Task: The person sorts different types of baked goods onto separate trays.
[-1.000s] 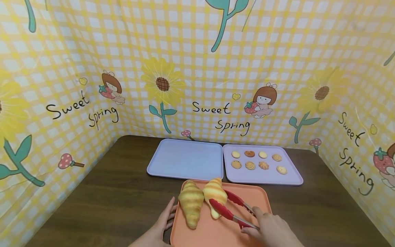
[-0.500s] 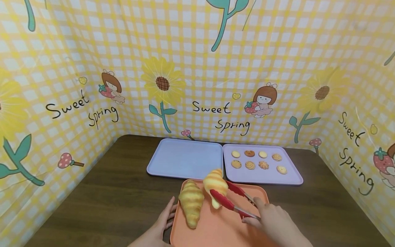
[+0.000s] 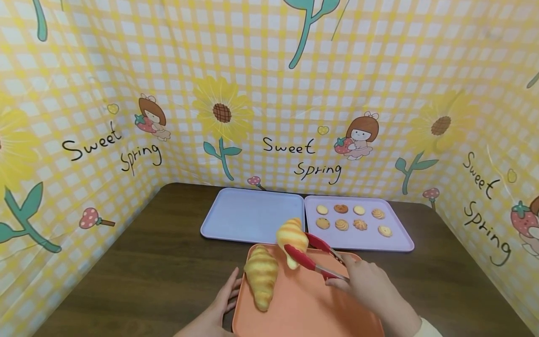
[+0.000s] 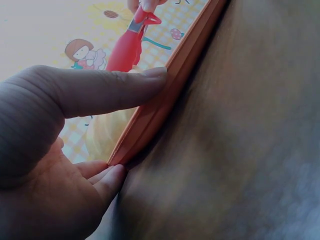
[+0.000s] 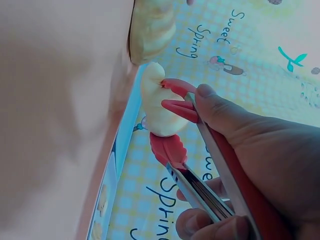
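My right hand (image 3: 370, 281) grips red-tipped metal tongs (image 3: 300, 258), whose tips hold a pale yellow striped croissant (image 3: 292, 236). In the right wrist view the croissant (image 5: 162, 112) sits between the red tong tips (image 5: 170, 149), tilted and raised over the far edge of the orange tray (image 3: 320, 304). A browner croissant (image 3: 262, 281) lies on that tray at its left side. Along the tray's left edge rests my left hand (image 3: 216, 304). The left wrist view has its thumb (image 4: 115, 90) stretched along the orange rim (image 4: 165, 95) and its fingertips touching that rim lower down.
Behind the orange tray, on the dark wooden table (image 3: 147, 262), lies a bare light blue tray (image 3: 252, 215). Right beside it a lilac tray (image 3: 362, 242) carries several cookies (image 3: 341, 225) in two rows. A yellow checked cloth (image 3: 278, 112) surrounds the table's back and sides.
The right hand has moved the tongs and striped croissant up and away, from the orange tray's surface to above its far edge. The left hand has stayed at the tray's side.
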A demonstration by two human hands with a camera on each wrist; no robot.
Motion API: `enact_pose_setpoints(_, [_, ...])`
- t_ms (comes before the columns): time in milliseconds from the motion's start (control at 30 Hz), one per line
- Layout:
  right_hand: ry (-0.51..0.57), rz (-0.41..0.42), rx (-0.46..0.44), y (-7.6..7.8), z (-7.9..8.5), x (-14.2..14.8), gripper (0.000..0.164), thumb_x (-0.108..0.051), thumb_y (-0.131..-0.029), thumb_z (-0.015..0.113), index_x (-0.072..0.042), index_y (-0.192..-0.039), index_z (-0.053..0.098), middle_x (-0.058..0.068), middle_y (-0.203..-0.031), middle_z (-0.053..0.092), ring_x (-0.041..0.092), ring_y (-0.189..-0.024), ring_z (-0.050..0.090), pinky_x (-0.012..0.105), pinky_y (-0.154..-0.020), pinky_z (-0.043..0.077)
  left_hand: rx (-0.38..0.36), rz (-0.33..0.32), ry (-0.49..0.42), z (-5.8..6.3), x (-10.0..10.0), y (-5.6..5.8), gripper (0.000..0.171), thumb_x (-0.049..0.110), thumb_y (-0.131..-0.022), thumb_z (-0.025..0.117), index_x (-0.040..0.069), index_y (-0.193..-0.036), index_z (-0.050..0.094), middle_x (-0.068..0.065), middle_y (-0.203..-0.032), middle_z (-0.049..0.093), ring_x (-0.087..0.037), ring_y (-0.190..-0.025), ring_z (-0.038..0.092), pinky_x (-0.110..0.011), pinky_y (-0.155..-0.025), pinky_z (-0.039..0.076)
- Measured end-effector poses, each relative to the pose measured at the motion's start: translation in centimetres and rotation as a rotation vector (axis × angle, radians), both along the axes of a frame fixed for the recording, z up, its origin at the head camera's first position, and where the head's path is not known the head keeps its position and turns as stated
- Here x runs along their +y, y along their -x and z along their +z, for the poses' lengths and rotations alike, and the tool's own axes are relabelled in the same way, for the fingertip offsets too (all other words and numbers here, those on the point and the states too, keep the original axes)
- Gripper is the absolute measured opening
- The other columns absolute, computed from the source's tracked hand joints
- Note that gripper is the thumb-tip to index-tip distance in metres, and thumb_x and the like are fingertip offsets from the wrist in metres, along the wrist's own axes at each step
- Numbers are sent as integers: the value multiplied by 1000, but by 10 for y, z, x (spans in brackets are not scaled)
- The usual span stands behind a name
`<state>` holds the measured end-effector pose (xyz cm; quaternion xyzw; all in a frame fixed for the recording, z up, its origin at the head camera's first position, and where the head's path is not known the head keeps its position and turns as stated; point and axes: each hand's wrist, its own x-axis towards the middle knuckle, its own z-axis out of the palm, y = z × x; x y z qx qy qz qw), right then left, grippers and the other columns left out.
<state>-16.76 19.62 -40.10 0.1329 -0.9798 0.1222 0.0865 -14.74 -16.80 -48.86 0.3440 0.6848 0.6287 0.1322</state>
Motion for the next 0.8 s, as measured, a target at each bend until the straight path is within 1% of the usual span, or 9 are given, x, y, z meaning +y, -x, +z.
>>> enact_pose_setpoints(67, [-16,10,22,5,1,-1,60,-52,-75,82,-7,-107,59,6,-70,60,29,-58,60,46,-51,50,14,3,5,0,0,0,116,31,-88,78,18,-160,-11,-46,-147,8,4,-132,29,-24,-102,37])
enact_pose_setpoints(133, [-31,18,40,10,1,-1,57,-53,-76,81,-8,-101,57,3,-65,54,26,-55,56,43,-48,47,22,5,9,0,0,1,116,30,-88,78,17,-160,-11,-46,-146,9,3,-132,29,-25,-102,38])
enact_pose_setpoints(200, [-42,29,58,14,2,-2,56,-54,-77,80,-8,-98,57,2,-61,49,24,-52,53,41,-47,46,20,5,11,0,0,1,116,31,-88,78,12,-159,-12,-46,-147,9,3,-132,29,-25,-102,38])
enact_pose_setpoints(300, [-48,48,79,21,2,-3,54,-52,-78,80,-7,-95,56,2,-60,49,24,-52,54,42,-47,46,5,1,9,0,0,1,119,32,-88,78,1,-156,-15,-46,-147,8,4,-132,29,-24,-102,37])
enact_pose_setpoints(400, [-45,62,89,28,2,-5,53,-50,-79,80,-5,-96,57,4,-61,52,26,-54,57,43,-49,48,-16,-2,10,1,1,1,121,33,-87,78,-2,-155,-16,-45,-147,7,6,-131,29,-24,-102,37])
enact_pose_setpoints(500, [-46,63,90,36,1,-6,54,-49,-79,80,-3,-95,57,5,-61,52,25,-54,56,44,-50,48,-25,1,16,1,1,1,122,33,-87,79,-4,-154,-16,-45,-148,8,6,-131,29,-24,-102,37])
enact_pose_setpoints(567, [-51,63,95,43,0,-7,56,-49,-79,80,-1,-96,57,6,-61,52,25,-53,56,44,-50,49,-32,3,20,1,1,1,122,34,-87,78,-3,-154,-16,-44,-148,8,-1,-134,29,-24,-102,37])
enact_pose_setpoints(700, [-67,44,77,55,-3,-7,60,-51,-79,79,1,-97,57,10,-64,57,28,-56,60,45,-52,52,-39,4,28,-1,0,2,121,34,-88,78,2,-156,-16,-43,-150,7,-7,-135,29,-24,-102,37])
enact_pose_setpoints(800, [-73,9,46,63,-6,-8,61,-51,-80,79,2,-100,58,13,-68,60,30,-59,62,47,-54,53,-51,1,30,-3,-1,4,121,37,-88,77,0,-155,-17,-43,-150,7,-18,-138,29,-24,-102,38])
